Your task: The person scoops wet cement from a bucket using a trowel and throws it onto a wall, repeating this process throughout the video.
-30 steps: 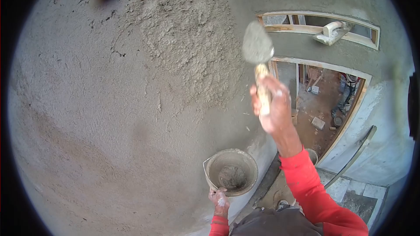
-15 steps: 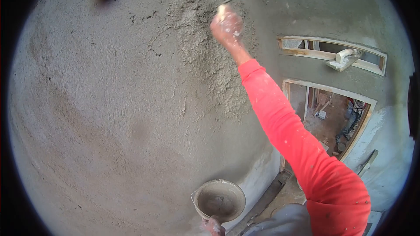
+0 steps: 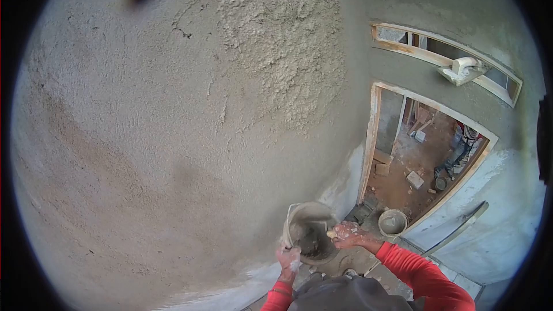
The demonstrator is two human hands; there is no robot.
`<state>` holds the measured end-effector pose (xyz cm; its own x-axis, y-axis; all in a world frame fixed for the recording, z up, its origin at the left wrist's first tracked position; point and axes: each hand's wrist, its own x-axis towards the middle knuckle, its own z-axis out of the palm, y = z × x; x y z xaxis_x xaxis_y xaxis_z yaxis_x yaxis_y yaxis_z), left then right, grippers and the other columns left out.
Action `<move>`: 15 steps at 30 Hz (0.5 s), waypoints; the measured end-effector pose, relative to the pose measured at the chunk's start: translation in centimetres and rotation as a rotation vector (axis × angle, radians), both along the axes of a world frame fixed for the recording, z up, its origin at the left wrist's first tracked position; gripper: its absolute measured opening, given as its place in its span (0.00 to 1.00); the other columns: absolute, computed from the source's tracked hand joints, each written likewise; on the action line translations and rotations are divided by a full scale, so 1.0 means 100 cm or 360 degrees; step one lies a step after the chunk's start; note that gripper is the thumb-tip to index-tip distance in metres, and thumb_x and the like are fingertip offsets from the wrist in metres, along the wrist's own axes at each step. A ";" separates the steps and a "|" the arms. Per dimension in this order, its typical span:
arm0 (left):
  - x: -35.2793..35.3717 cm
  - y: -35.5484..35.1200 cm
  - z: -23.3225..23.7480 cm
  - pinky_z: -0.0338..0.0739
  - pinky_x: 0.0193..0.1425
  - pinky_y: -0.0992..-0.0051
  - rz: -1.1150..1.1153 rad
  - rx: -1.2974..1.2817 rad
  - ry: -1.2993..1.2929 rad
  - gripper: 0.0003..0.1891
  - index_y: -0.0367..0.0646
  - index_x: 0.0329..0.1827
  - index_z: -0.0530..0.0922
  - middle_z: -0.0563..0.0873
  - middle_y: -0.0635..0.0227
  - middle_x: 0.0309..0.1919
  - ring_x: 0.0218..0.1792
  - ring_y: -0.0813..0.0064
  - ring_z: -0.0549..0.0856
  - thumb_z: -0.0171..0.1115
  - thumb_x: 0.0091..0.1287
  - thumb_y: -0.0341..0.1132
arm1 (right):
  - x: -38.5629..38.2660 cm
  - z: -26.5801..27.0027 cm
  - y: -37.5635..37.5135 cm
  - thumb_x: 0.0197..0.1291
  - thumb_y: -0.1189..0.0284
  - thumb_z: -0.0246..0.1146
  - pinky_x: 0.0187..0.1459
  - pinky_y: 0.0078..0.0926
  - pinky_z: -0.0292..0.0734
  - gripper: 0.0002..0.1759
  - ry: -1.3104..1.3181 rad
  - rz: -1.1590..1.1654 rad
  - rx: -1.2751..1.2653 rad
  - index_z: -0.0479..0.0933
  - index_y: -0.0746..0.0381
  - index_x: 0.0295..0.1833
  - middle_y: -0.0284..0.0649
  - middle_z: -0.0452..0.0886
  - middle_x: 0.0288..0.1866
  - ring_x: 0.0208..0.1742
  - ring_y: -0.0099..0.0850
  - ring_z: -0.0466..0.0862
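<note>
A bucket [image 3: 294, 213] with wet mortar [image 3: 314, 242] inside is tilted in front of me at the bottom of the view. My left hand [image 3: 288, 259] is closed on its rim at the near left side. At the bucket's right side, my right hand [image 3: 350, 235] is wrapped around the pale handle of a trowel [image 3: 331, 234]. The blade is hard to make out against the mortar in the bucket. On the wall [image 3: 144, 109] beyond, a rough patch of fresh mortar [image 3: 288, 46] stands out from the smoother plaster.
A plastering float [image 3: 461, 71] rests on the window frame [image 3: 415, 52] above a doorway [image 3: 377, 115]. Another bucket [image 3: 393, 222] stands by the threshold. A long straight tool [image 3: 458, 227] leans at the right wall. Through the doorway are a person [image 3: 459, 152], blocks [image 3: 415, 179] and rubble.
My right hand has come down from the mortar patch on the wall to the bucket, bringing the trowel. The bucket appears farther right and tilted, and the view has shifted downward.
</note>
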<state>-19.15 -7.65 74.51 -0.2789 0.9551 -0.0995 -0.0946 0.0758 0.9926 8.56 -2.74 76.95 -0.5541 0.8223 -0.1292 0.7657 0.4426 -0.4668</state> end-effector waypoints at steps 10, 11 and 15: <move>0.116 0.114 0.145 0.79 0.47 0.80 -0.0880 0.0248 0.0441 0.27 0.37 0.65 0.87 0.91 0.77 0.41 0.39 0.87 0.81 0.59 0.60 0.21 | 0.084 0.115 -0.025 0.50 0.61 0.75 0.50 0.53 0.83 0.25 -0.0431 -0.0617 0.0407 0.82 0.58 0.54 0.43 0.87 0.47 0.52 0.45 0.88; 0.125 0.115 0.159 0.79 0.48 0.80 -0.0921 0.0268 0.0389 0.27 0.36 0.65 0.87 0.91 0.76 0.42 0.40 0.86 0.82 0.59 0.60 0.20 | 0.086 0.119 -0.029 0.53 0.63 0.73 0.50 0.53 0.83 0.23 -0.0442 -0.0719 0.0307 0.81 0.59 0.54 0.45 0.88 0.45 0.50 0.46 0.89; 0.148 0.130 0.173 0.79 0.51 0.81 -0.0940 0.0349 0.0331 0.28 0.34 0.66 0.86 0.92 0.74 0.45 0.42 0.86 0.84 0.59 0.60 0.18 | 0.105 0.134 -0.059 0.57 0.66 0.70 0.45 0.52 0.84 0.21 -0.0330 -0.0725 0.0431 0.81 0.61 0.55 0.47 0.87 0.36 0.43 0.49 0.90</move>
